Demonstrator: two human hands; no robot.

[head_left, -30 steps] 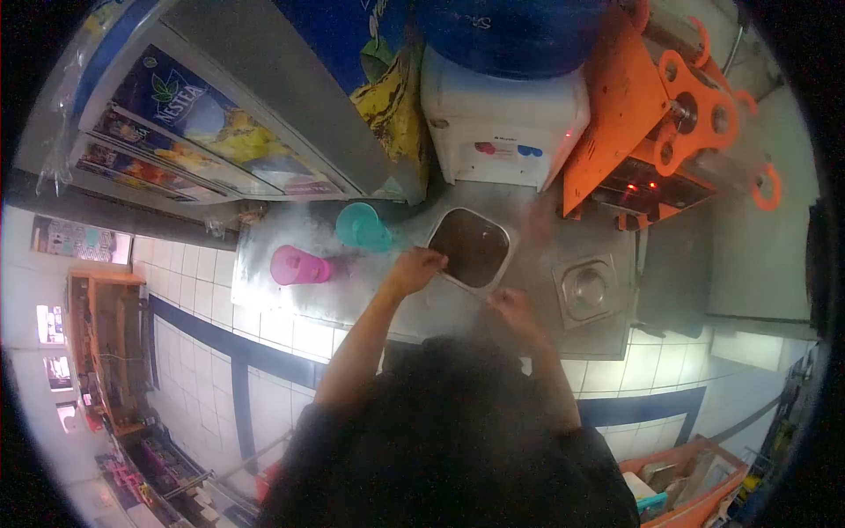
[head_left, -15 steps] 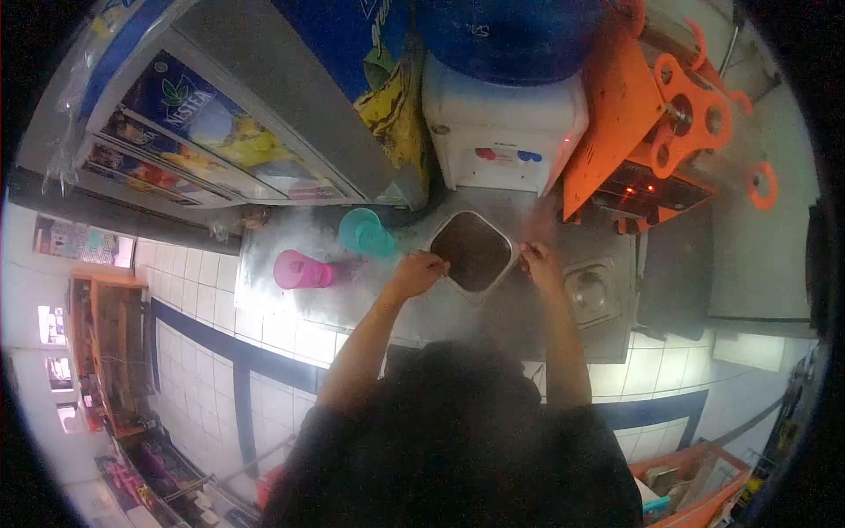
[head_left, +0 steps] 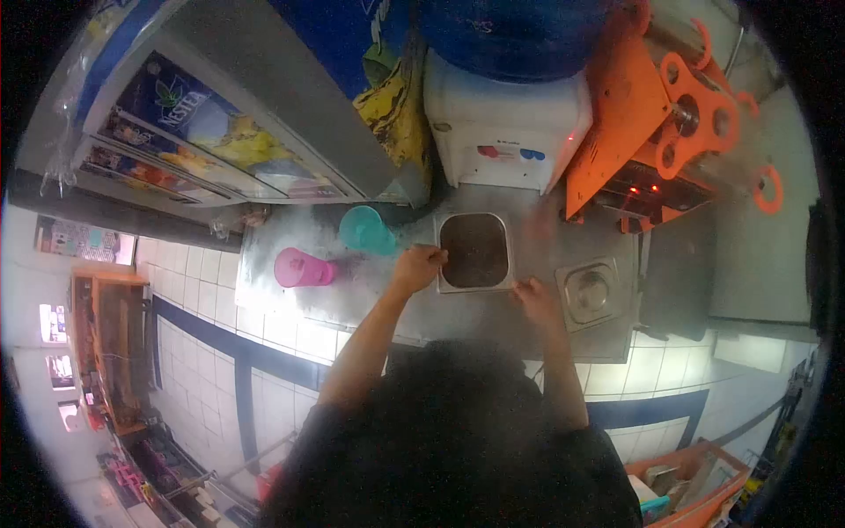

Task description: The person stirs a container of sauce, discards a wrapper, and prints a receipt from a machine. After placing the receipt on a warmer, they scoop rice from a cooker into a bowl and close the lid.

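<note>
A square steel food pan [head_left: 475,289] with something dark brown inside sits on the metal counter, its sides nearly lined up with my view. The fingers of my left hand [head_left: 417,267] are closed on its left rim. At the lower right corner, my right hand [head_left: 537,301] has its fingertips bent against the rim. A square metal lid or shallow pan [head_left: 590,294] lies just right of that hand. To the left stand a teal plastic pitcher [head_left: 366,229] and a pink one [head_left: 303,267]; neither is touched.
Behind the pan rises a white water dispenser [head_left: 510,132] with a blue bottle [head_left: 510,40]. A Nestea drink machine [head_left: 202,114] fills the back left. An orange machine [head_left: 616,123] with red lights overhangs the back right. The steel counter [head_left: 396,308] ends at its front edge before me.
The pan has turned from a diamond-like slant to nearly square. My right hand has moved down and slightly left along with its corner. My left hand stays at the left rim.
</note>
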